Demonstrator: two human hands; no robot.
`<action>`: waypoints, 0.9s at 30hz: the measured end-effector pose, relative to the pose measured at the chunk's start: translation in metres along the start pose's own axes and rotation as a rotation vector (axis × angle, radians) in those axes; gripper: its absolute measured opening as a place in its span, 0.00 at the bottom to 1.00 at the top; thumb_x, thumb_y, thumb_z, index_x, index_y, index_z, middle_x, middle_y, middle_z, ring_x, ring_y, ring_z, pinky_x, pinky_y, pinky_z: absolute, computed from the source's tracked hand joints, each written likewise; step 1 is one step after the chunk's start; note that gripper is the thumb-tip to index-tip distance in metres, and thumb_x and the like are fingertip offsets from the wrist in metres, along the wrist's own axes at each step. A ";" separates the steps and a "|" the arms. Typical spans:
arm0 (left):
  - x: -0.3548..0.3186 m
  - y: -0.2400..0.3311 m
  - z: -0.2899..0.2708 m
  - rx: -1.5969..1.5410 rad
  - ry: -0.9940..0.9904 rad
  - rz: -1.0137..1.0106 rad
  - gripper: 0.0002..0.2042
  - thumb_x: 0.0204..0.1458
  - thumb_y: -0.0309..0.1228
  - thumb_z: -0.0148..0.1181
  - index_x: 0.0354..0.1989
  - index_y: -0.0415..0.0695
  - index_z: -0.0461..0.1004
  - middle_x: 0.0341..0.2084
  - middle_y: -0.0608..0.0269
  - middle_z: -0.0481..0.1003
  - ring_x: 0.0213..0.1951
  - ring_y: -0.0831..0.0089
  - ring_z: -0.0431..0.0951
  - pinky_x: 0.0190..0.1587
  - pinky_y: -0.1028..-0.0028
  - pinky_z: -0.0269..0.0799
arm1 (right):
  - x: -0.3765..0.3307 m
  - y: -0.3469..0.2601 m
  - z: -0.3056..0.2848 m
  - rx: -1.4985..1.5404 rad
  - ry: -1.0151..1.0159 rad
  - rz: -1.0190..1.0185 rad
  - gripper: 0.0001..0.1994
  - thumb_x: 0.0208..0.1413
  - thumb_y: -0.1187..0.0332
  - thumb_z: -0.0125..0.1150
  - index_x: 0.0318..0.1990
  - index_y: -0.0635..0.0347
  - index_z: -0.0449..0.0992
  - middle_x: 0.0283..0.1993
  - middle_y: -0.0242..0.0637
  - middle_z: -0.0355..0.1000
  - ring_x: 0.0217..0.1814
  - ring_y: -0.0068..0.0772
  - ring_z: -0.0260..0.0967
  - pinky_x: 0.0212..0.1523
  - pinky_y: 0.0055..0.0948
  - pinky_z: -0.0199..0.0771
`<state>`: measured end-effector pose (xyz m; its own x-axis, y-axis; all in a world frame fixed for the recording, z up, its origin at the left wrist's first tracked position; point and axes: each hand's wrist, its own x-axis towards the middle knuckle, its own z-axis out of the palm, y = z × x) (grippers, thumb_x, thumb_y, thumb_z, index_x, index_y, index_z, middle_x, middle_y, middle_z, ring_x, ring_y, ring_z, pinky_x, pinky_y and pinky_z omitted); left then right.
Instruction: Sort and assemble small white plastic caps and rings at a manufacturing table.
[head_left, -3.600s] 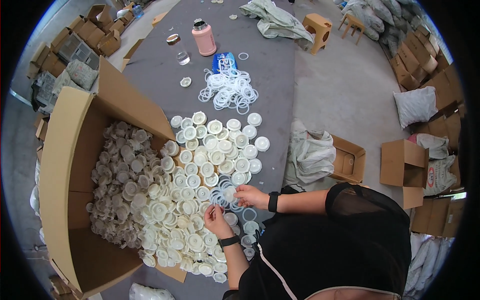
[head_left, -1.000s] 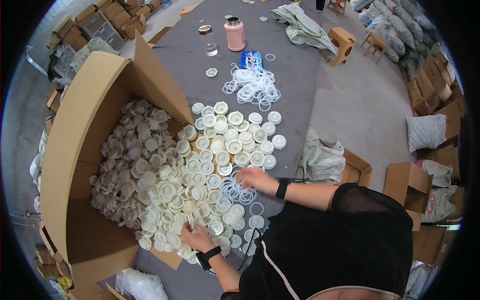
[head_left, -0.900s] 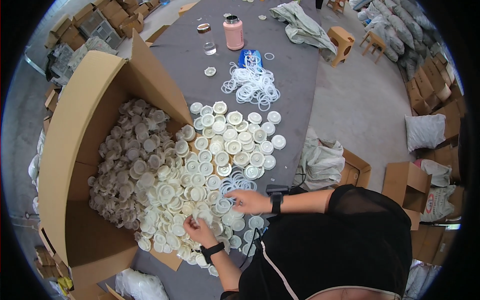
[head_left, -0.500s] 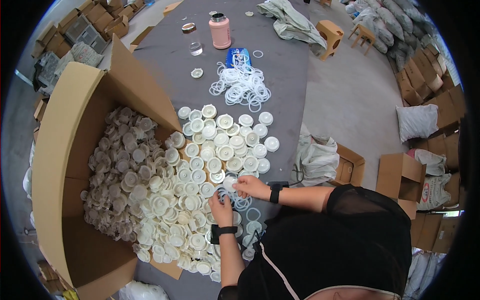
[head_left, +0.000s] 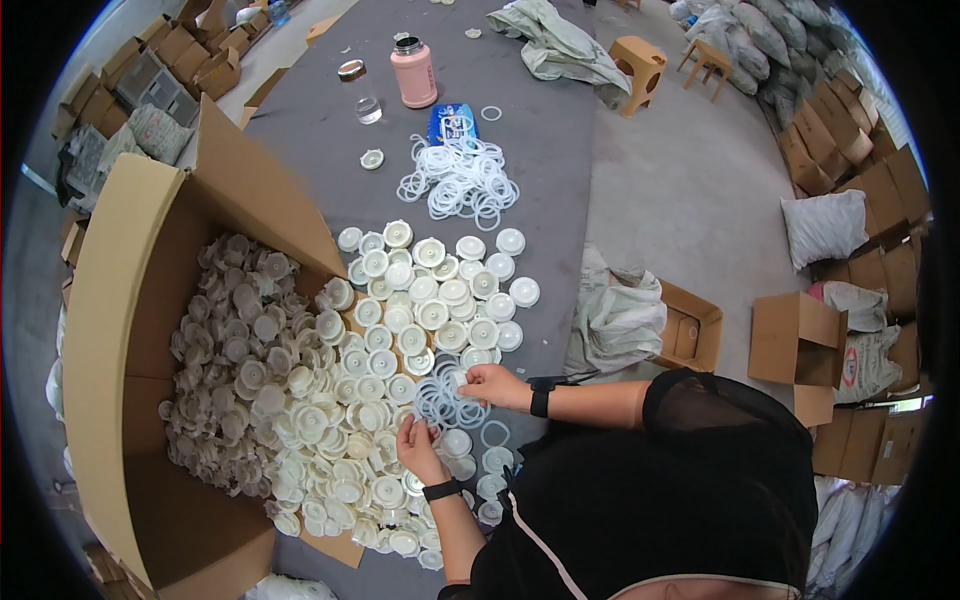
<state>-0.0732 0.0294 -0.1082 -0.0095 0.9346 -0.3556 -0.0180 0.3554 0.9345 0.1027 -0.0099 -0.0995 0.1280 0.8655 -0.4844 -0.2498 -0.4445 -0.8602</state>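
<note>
My right hand (head_left: 496, 386) pinches a white plastic cap (head_left: 460, 378), partly covered by the fingers, above a small heap of translucent rings (head_left: 440, 400). Nearer to me, my left hand (head_left: 421, 452) has its thumb and fingers curled together at the border between the rings and the caps. Whatever may be in its fingertips is too small to make out. Many loose white caps (head_left: 388, 490) lie left of both hands, spilling from a large cardboard box (head_left: 150, 410). More caps (head_left: 432, 315) are spread beyond the hands, mostly lying flat.
A second heap of white rings (head_left: 460, 185) lies farther off by a blue packet (head_left: 453, 124). Behind it stand a pink bottle (head_left: 414, 75) and a clear bottle (head_left: 360, 95) on the grey table cover (head_left: 545, 165). Sacks (head_left: 617, 320) and an open carton (head_left: 690, 325) sit to the right.
My left hand has drawn back toward me and left, away from the cap in my right hand. The right hand stays over the rings. The whole view has shifted slightly.
</note>
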 end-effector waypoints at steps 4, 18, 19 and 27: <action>-0.014 0.019 0.002 -0.577 -0.055 -0.287 0.07 0.45 0.26 0.54 0.33 0.41 0.68 0.23 0.65 0.71 0.20 0.79 0.69 0.22 0.83 0.67 | -0.009 -0.003 0.008 0.115 -0.063 -0.029 0.07 0.47 0.67 0.55 0.28 0.61 0.67 0.24 0.26 0.64 0.21 0.13 0.59 0.19 0.14 0.60; -0.052 0.034 0.023 -0.638 -0.091 -0.321 0.02 0.45 0.26 0.52 0.26 0.44 0.66 0.23 0.67 0.68 0.27 0.79 0.67 0.28 0.78 0.62 | -0.050 -0.027 0.022 0.381 -0.290 -0.075 0.07 0.49 0.69 0.50 0.34 0.60 0.64 0.23 0.26 0.63 0.20 0.14 0.60 0.20 0.13 0.58; -0.051 0.032 0.022 -0.686 -0.139 -0.351 0.02 0.45 0.26 0.52 0.26 0.43 0.66 0.25 0.66 0.68 0.29 0.78 0.67 0.30 0.77 0.63 | -0.052 -0.028 0.023 0.381 -0.290 -0.078 0.07 0.49 0.69 0.50 0.34 0.60 0.64 0.23 0.26 0.63 0.20 0.14 0.60 0.20 0.13 0.58; -0.071 0.058 0.034 -0.817 -0.313 -0.245 0.05 0.46 0.28 0.49 0.30 0.41 0.66 0.30 0.63 0.70 0.32 0.74 0.69 0.36 0.75 0.65 | -0.066 -0.044 0.032 0.697 -0.234 -0.140 0.10 0.51 0.62 0.48 0.26 0.59 0.68 0.17 0.25 0.60 0.12 0.12 0.50 0.11 0.13 0.47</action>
<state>-0.0394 -0.0155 -0.0283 0.3577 0.8380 -0.4121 -0.6881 0.5349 0.4903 0.0750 -0.0401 -0.0246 0.0150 0.9643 -0.2644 -0.8064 -0.1447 -0.5735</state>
